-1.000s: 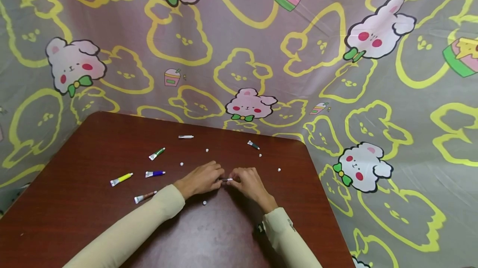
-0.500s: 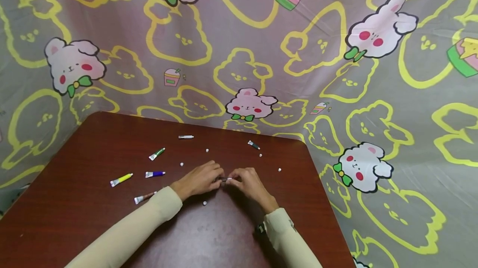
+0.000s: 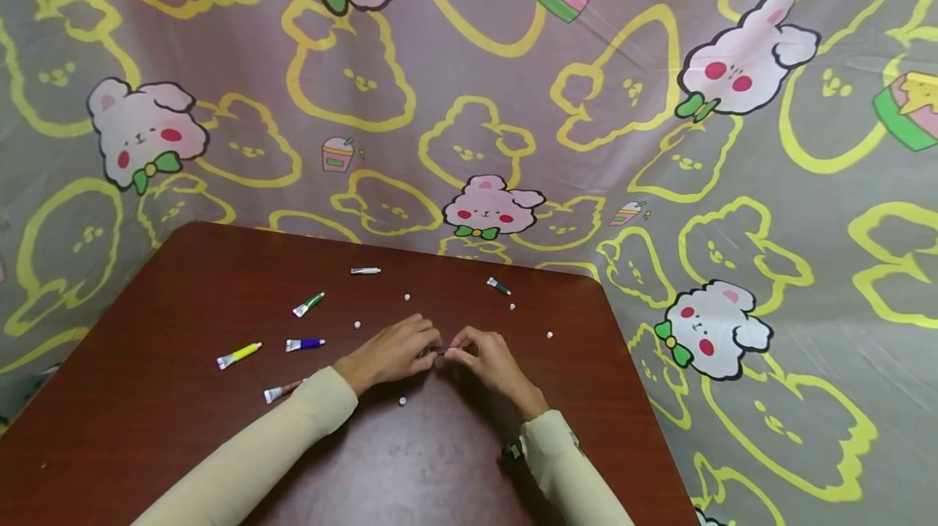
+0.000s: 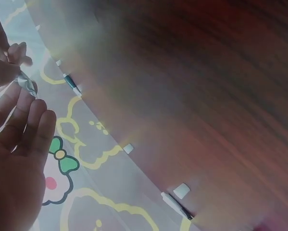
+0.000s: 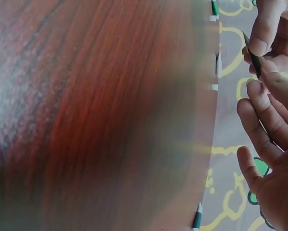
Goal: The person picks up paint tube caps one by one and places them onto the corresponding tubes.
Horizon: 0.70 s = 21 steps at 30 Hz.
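Note:
Over the middle of the table, my left hand (image 3: 399,351) and right hand (image 3: 484,353) meet at a small dark paint tube (image 3: 442,350). The left thumb and fingers pinch its flat silvery end, which shows in the left wrist view as a crimped paint tube (image 4: 26,84). My right thumb and fingertips pinch the other, pale end; the right wrist view has the tube's dark body (image 5: 255,65) between both hands. The right hand's other fingers (image 5: 252,118) spread loosely. Whether a cap sits on the pinched end, hidden by the right fingertips, I cannot tell.
Paint tubes lie around: yellow (image 3: 239,356), blue (image 3: 304,344), green (image 3: 309,304), brown (image 3: 284,391) partly behind the left sleeve, white (image 3: 365,271), dark green (image 3: 498,286). Several white caps, such as one cap (image 3: 402,401) near the left hand, are scattered. A patterned curtain (image 3: 484,127) hangs behind the table (image 3: 146,428).
Both hands stay nearly in place, holding the same tube throughout. The right wrist and fingers have turned very slightly at the tube's pale end. The tubes and caps on the table are unmoved.

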Motion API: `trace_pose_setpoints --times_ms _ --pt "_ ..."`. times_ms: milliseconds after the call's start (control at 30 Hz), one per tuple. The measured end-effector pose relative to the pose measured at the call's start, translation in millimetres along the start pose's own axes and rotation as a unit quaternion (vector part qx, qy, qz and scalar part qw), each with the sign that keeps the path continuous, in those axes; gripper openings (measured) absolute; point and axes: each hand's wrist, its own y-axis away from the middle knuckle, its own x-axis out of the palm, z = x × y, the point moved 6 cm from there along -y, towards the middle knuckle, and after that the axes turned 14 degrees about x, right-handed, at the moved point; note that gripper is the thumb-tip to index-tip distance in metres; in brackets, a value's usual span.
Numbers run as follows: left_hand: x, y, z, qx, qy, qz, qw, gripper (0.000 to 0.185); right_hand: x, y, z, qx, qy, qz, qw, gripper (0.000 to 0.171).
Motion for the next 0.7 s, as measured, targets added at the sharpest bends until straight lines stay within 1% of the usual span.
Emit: trace_pose_setpoints --times_ms 133,233,367,467,567,667,700 --pt "-2.8 -0.9 -1.1 0.004 0.0 -0.006 1.0 0.013 -0.1 -0.1 -2.8 0.016 -0.013 -0.001 1.0 0.011" --pt "-4.9 -2.1 -3.3 0.009 0.001 -0.01 0.9999 0.014 0.8 0.3 -4.9 0.028 -0.026 0.005 0.999 0.011" --pt "-6.8 -3.7 -5.8 0.019 -0.003 -0.02 0.9996 0.013 1.3 0.8 -6.6 0.032 -0.043 0.009 0.999 0.013" --pt "-6.6 -4.0 -5.7 0.032 -0.011 -0.037 0.9988 0.014 1.1 -0.1 -7.2 0.027 -0.038 -0.003 0.999 0.02" --pt "-6.7 -4.1 -6.1 0.036 -0.016 -0.046 0.9982 0.015 1.3 -0.2 -6.9 0.019 -0.024 -0.022 0.999 0.029" --pt "-5.4 -4.1 -6.4 0.035 -0.016 -0.042 0.9984 0.014 1.3 0.5 -4.2 0.003 -0.008 -0.047 0.999 0.035" --pt "-6.2 -4.6 -7.4 0.03 -0.016 -0.039 0.9987 0.015 1.3 0.8 -3.1 -0.002 -0.003 -0.055 0.998 0.037"
